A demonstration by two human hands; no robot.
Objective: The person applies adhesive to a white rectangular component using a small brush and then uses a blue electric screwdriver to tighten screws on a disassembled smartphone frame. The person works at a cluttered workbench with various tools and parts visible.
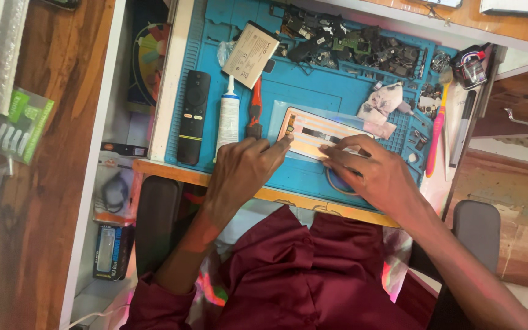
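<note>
A white rectangular battery pack (pixel 251 54) and white glue tube (pixel 229 120) lie just beyond the left hand (pixel 242 168), whose loosely spread fingers, like the right hand's (pixel 374 173), press the opened phone (pixel 316 134) on the blue mat (pixel 313 88).

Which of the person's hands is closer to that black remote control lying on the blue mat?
Left. The left hand lies just right of the black remote control, fingertips on the phone. The right hand is farther off, beyond the phone's other side.

Phone repair workshop: blue repair mat (pixel 313 85), scattered parts (pixel 349 43).
</note>
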